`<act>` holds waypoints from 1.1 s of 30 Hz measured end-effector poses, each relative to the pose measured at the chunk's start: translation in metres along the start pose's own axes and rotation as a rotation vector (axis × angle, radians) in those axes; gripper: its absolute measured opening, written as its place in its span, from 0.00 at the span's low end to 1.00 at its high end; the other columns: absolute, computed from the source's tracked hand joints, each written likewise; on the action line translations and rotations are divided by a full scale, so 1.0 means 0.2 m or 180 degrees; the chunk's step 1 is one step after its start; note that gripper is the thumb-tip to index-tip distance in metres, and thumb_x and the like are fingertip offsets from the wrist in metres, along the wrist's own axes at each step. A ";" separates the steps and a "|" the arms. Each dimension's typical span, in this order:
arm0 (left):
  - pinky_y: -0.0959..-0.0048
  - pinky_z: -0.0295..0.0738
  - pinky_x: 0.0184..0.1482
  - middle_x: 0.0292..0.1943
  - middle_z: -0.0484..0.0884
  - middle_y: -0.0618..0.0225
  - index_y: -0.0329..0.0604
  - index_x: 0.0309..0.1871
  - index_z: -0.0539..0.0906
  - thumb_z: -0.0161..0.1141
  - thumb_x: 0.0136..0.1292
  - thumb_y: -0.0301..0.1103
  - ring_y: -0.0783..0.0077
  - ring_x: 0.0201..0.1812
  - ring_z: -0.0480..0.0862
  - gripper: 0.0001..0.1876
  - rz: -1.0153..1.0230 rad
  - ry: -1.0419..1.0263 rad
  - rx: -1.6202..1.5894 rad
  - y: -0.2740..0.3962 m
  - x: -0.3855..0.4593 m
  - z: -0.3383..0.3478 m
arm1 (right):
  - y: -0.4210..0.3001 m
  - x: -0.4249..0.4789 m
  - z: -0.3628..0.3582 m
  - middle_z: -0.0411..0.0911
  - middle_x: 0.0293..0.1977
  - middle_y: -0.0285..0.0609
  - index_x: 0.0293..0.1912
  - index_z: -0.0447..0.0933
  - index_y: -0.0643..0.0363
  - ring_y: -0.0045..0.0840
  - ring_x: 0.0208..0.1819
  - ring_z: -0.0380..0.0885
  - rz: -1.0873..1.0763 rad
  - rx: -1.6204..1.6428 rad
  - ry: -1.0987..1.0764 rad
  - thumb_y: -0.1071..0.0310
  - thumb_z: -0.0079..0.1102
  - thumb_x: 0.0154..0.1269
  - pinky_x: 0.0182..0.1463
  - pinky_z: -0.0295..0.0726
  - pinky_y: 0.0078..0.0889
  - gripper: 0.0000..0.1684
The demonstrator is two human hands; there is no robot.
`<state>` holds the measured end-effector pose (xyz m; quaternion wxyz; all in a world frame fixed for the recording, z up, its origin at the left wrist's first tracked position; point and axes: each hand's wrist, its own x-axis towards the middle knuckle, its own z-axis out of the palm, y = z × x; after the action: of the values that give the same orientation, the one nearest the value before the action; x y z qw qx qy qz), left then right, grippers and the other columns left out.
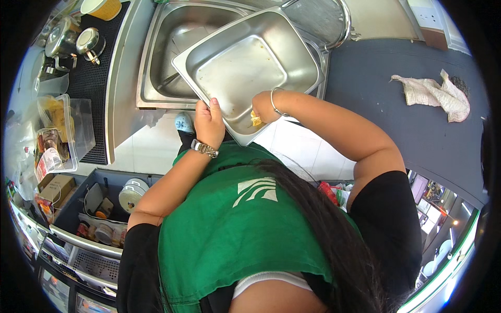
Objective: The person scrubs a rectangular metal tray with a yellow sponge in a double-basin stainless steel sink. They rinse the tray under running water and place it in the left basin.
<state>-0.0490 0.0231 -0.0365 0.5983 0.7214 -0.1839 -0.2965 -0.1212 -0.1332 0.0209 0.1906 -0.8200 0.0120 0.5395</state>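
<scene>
A rectangular stainless steel pan (242,74) is tilted over the double metal sink (143,88), its near corner hanging past the sink's front edge. My left hand (210,122) grips the pan's left rim, thumb on top. Inside the pan, near its closest corner, my right hand (265,107) holds a crumpled yellow and white cloth or sponge (256,118) against the metal. Small brown specks dot the pan's floor. Flat pieces and a dark utensil, partly hidden by the pan, lie in the left basin.
A curved metal pipe (346,23) rises behind the sink. On the dark counter (360,82) at right lies a pale rag (434,92) by a dark scouring pad (458,84). Metal pitchers (91,42) stand on a black mat (96,84) at left, beside a clear plastic container (70,133).
</scene>
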 end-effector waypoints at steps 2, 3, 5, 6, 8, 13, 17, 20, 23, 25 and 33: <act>0.72 0.64 0.23 0.18 0.70 0.66 0.38 0.29 0.67 0.48 0.65 0.38 0.75 0.19 0.67 0.13 0.0026 0.0115 0.0225 -0.02 0.01 0.00 | -0.02 0.07 -0.01 0.77 0.27 0.52 0.29 0.79 0.63 0.39 0.32 0.77 0.0072 -0.0025 -0.0280 0.71 0.50 0.48 0.35 0.73 0.37 0.10; 0.71 0.64 0.23 0.18 0.71 0.65 0.38 0.29 0.67 0.48 0.65 0.38 0.73 0.19 0.68 0.13 0.0032 0.0159 0.0337 -0.02 0.00 0.00 | -0.05 0.14 0.01 0.77 0.28 0.52 0.30 0.79 0.63 0.39 0.32 0.77 0.0034 0.0064 -0.0148 0.71 0.50 0.48 0.36 0.73 0.37 0.11; 0.68 0.65 0.23 0.18 0.72 0.60 0.37 0.28 0.66 0.49 0.64 0.38 0.68 0.18 0.69 0.13 -0.0012 0.0208 0.0244 0.00 0.00 0.01 | -0.12 0.28 0.06 0.78 0.29 0.51 0.32 0.79 0.63 0.39 0.34 0.77 -0.0045 0.0258 0.0126 0.70 0.50 0.49 0.37 0.72 0.37 0.12; 0.68 0.65 0.23 0.18 0.71 0.60 0.37 0.28 0.66 0.49 0.64 0.38 0.67 0.18 0.69 0.13 0.0023 0.0216 0.0213 -0.02 0.00 0.02 | -0.12 0.35 0.08 0.78 0.30 0.51 0.32 0.79 0.63 0.39 0.34 0.77 -0.0058 0.0295 0.0110 0.69 0.50 0.49 0.38 0.72 0.37 0.12; 0.67 0.65 0.23 0.17 0.71 0.60 0.38 0.27 0.66 0.49 0.64 0.38 0.66 0.17 0.68 0.14 -0.0025 0.0227 0.0214 -0.03 0.02 0.02 | -0.10 0.45 0.09 0.78 0.31 0.51 0.33 0.79 0.63 0.39 0.35 0.77 -0.0086 0.0365 0.0089 0.68 0.49 0.50 0.38 0.72 0.38 0.13; 0.66 0.64 0.21 0.15 0.70 0.60 0.38 0.25 0.65 0.50 0.63 0.38 0.66 0.16 0.67 0.15 -0.0272 0.0312 0.0729 -0.08 0.06 -0.01 | -0.06 0.19 -0.05 0.77 0.26 0.51 0.29 0.79 0.61 0.37 0.29 0.76 -0.0430 0.0285 -0.0207 0.70 0.49 0.48 0.34 0.72 0.35 0.10; 0.68 0.67 0.22 0.16 0.72 0.61 0.37 0.28 0.69 0.53 0.60 0.33 0.66 0.17 0.71 0.10 -0.0022 0.0397 -0.0125 -0.15 0.02 0.10 | -0.07 0.08 -0.13 0.77 0.26 0.50 0.28 0.79 0.61 0.37 0.29 0.76 -0.0522 -0.0028 -0.0576 0.70 0.50 0.47 0.33 0.72 0.36 0.10; 0.71 0.67 0.23 0.18 0.73 0.62 0.36 0.30 0.69 0.53 0.58 0.29 0.71 0.18 0.72 0.06 -0.0033 0.0210 -0.0069 -0.04 0.00 0.09 | -0.05 0.23 0.00 0.78 0.31 0.53 0.30 0.80 0.65 0.39 0.35 0.77 -0.0244 -0.0220 -0.0289 0.69 0.51 0.49 0.37 0.73 0.37 0.12; 0.74 0.69 0.26 0.22 0.76 0.62 0.34 0.34 0.71 0.53 0.58 0.28 0.75 0.23 0.74 0.06 -0.0135 0.0005 -0.0289 -0.10 0.05 0.03 | -0.01 0.40 0.10 0.78 0.33 0.53 0.31 0.80 0.64 0.39 0.37 0.77 -0.0039 -0.0005 -0.0152 0.69 0.50 0.50 0.39 0.73 0.37 0.12; 0.75 0.70 0.28 0.25 0.77 0.63 0.34 0.36 0.72 0.53 0.58 0.27 0.76 0.24 0.75 0.06 -0.0063 -0.0031 -0.0359 -0.05 0.06 -0.01 | -0.06 0.39 0.04 0.78 0.34 0.50 0.34 0.80 0.61 0.38 0.37 0.77 -0.0100 0.0152 -0.0237 0.70 0.50 0.49 0.39 0.73 0.36 0.13; 0.73 0.67 0.25 0.21 0.74 0.63 0.35 0.33 0.72 0.53 0.57 0.32 0.74 0.21 0.71 0.08 0.0487 -0.0576 0.0862 0.02 0.24 -0.19 | -0.15 0.43 -0.02 0.79 0.31 0.46 0.36 0.79 0.60 0.34 0.35 0.77 -0.0440 0.0670 0.0028 0.67 0.55 0.45 0.39 0.74 0.32 0.15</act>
<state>0.0117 0.0209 -0.0380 0.4974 0.7497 -0.3295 -0.2863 -0.0737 -0.0902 -0.0455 0.3122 -0.7968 0.0128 0.5172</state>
